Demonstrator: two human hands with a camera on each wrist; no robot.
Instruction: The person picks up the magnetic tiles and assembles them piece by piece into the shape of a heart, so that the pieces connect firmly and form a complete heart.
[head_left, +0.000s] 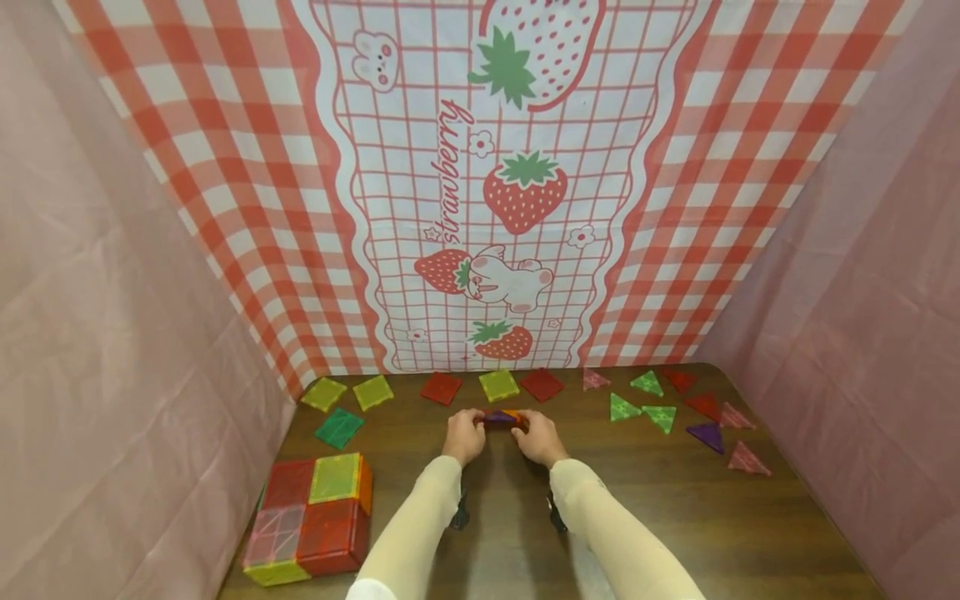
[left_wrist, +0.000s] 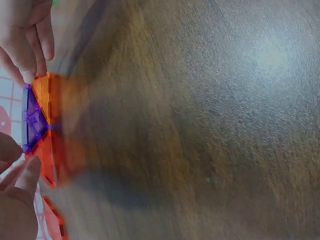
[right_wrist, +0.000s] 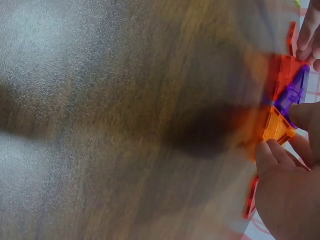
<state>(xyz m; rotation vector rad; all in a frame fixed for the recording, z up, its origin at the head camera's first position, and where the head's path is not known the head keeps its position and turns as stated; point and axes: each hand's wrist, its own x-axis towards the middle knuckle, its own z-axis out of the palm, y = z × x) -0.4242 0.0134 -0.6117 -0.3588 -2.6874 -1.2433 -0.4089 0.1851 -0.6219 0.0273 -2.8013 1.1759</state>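
Observation:
Three translucent triangular magnetic tiles stand joined near the middle of the table: a purple triangle tile [left_wrist: 35, 120] sits between an orange triangle tile [right_wrist: 276, 127] and a red triangle tile [left_wrist: 46, 162]. My left hand [head_left: 467, 436] pinches the red end, its fingertips by the red and purple edges in the left wrist view. At the other end, my right hand [head_left: 540, 439] grips the orange tile, with the thumb against the purple one in the right wrist view. Fingers hide part of the tiles in the head view.
A block built from square tiles [head_left: 330, 533] stands at the table's left. Yellow squares [head_left: 498, 385], red squares [head_left: 441, 388] and a green square [head_left: 340, 427] lie along the back and left. Loose triangle tiles [head_left: 660, 418] are scattered at the back right, before the checked cloth [head_left: 645, 300].

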